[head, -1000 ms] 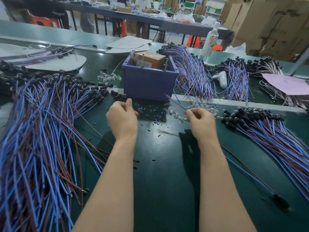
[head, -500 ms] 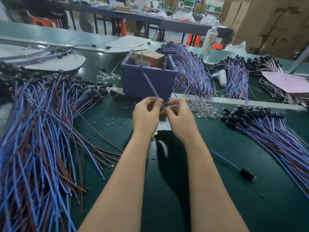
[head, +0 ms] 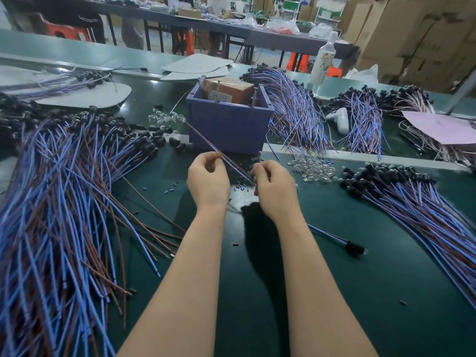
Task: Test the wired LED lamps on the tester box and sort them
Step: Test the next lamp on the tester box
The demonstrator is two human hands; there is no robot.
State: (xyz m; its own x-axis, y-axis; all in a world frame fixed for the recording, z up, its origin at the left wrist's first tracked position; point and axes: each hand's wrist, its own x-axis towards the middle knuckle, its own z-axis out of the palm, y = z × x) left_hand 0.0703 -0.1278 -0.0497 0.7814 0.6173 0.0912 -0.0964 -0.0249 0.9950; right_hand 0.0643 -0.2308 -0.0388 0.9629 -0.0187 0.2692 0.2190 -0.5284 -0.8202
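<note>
Hands had drawn apart from their huddle, left hand (head: 207,181) and right hand (head: 274,188) each pinching the leads (head: 235,166) in curled fingers (head: 215,157), stretching them toward the box (head: 229,127) nearer the counter's (head: 373,292) far edge, the lamp head (head: 353,247) lying beside the right forearm; testing seemed next.

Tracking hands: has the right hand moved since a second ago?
Yes: the right hand shifted left, from right of the purple box to near its right corner.

bare green mat (head: 373,292) nearest, wire heaps (head: 59,202) flanking, purple box (head: 229,127) ahead
</note>
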